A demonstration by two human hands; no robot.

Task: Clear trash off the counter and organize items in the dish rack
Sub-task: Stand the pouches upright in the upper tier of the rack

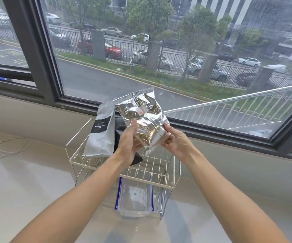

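Observation:
A crinkled silver foil bag is held upright over the white wire dish rack. My left hand grips its lower left side, and my right hand pinches its lower right corner. In the rack's left part a white coffee bag with a black label stands upright. A black bag sits between it and the foil bag, mostly hidden behind my left hand.
A clear plastic tray with blue edges lies under the rack on the pale counter. A thin white cord trails at the left. The window sill and an open sash stand behind the rack.

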